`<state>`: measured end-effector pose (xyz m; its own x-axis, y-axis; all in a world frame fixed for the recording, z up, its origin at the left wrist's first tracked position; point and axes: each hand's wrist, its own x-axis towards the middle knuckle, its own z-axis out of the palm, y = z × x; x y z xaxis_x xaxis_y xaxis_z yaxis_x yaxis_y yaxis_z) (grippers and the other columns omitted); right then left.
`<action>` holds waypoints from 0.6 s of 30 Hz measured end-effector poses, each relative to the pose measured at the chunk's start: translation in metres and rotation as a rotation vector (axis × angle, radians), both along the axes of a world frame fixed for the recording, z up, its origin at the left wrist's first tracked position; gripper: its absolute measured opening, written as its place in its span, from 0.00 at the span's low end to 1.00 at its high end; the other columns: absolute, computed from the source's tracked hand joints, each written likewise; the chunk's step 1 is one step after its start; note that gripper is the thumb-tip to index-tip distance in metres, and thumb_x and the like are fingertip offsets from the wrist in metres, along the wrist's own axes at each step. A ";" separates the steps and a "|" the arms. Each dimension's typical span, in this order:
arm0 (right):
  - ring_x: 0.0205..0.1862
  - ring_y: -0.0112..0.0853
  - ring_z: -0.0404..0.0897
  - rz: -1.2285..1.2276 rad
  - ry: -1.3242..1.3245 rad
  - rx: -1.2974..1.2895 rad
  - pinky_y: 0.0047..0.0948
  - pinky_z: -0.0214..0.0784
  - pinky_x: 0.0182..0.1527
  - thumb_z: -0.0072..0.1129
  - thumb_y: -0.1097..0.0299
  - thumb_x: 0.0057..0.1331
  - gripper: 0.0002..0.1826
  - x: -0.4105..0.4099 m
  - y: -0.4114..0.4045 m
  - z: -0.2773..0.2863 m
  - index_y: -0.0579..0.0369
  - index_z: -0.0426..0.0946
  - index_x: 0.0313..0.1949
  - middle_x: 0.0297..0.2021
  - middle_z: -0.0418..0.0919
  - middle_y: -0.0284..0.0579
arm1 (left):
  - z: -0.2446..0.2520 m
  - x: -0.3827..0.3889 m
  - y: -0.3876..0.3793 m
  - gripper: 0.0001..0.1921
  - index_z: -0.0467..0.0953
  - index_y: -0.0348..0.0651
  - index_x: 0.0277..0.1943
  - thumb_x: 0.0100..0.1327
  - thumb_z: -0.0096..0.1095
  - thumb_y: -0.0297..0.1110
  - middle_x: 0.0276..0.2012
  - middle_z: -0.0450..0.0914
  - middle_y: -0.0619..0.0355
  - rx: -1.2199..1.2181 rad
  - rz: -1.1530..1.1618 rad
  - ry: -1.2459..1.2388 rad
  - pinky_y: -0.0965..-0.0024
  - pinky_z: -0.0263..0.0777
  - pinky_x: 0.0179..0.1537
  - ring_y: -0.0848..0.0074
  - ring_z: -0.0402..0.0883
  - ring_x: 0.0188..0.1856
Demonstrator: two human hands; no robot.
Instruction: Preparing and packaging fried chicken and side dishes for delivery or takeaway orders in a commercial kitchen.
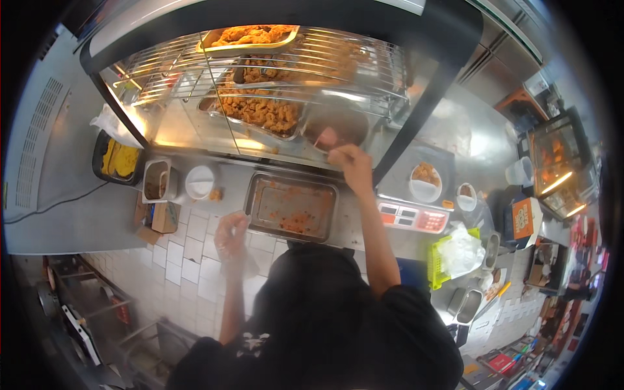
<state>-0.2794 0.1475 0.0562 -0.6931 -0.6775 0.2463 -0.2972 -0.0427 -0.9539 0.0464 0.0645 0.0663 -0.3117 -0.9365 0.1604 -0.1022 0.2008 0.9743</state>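
Observation:
My right hand [353, 163] is raised at the display case, its fingers closed on a thin-handled utensil with a blurred pinkish head [327, 137]. That head is at a round, dark bowl [341, 119]. Left of the bowl, fried chicken pieces [263, 111] fill a metal tray inside the case. My left hand [231, 236], in a clear plastic glove, has bent fingers beside the near left part of a shallow metal tray [251, 195] with reddish-orange crumbs; whether it holds anything is unclear.
Wire racks [331, 63] cross the case, with another chicken tray [287, 45] above. On the left stand a black tub of yellow food [117, 161], a metal container [157, 180] and a white bowl [200, 182]. A scale [414, 217] bearing a bowl of chicken [425, 183] and a green basket [436, 263] are right.

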 end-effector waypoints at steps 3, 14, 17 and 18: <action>0.37 0.32 0.83 -0.155 0.090 0.145 0.26 0.72 0.42 0.61 0.72 0.64 0.11 0.008 0.026 -0.001 0.63 0.79 0.45 0.34 0.84 0.49 | -0.011 0.002 -0.005 0.06 0.79 0.36 0.41 0.62 0.64 0.24 0.38 0.82 0.58 -0.032 -0.054 -0.133 0.72 0.71 0.45 0.77 0.78 0.40; 0.50 0.40 0.80 -0.297 0.000 0.053 0.33 0.71 0.52 0.54 0.71 0.70 0.20 0.098 0.110 0.015 0.62 0.69 0.60 0.50 0.79 0.53 | 0.033 -0.147 0.047 0.11 0.77 0.37 0.49 0.64 0.63 0.25 0.45 0.79 0.57 0.275 -0.696 0.259 0.71 0.74 0.46 0.74 0.79 0.44; 0.43 0.38 0.82 -0.156 -0.149 0.345 0.32 0.73 0.47 0.56 0.69 0.69 0.14 0.087 0.180 -0.012 0.61 0.76 0.52 0.45 0.82 0.52 | 0.053 -0.246 0.095 0.13 0.77 0.39 0.51 0.64 0.64 0.28 0.45 0.80 0.54 -0.242 -1.049 0.139 0.71 0.72 0.46 0.70 0.79 0.43; 0.41 0.38 0.83 -0.182 -0.132 0.384 0.32 0.74 0.45 0.57 0.68 0.68 0.13 0.087 0.201 -0.022 0.62 0.77 0.49 0.43 0.83 0.52 | 0.047 -0.280 0.117 0.13 0.78 0.41 0.50 0.64 0.64 0.30 0.44 0.79 0.55 -0.278 -1.049 0.139 0.71 0.72 0.47 0.68 0.80 0.42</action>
<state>-0.1929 0.3489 0.0345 -0.8183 -0.5664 -0.0980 -0.1416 0.3640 -0.9206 -0.2336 0.1816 0.1136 -0.8962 -0.1414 0.4206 0.3555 0.3382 0.8713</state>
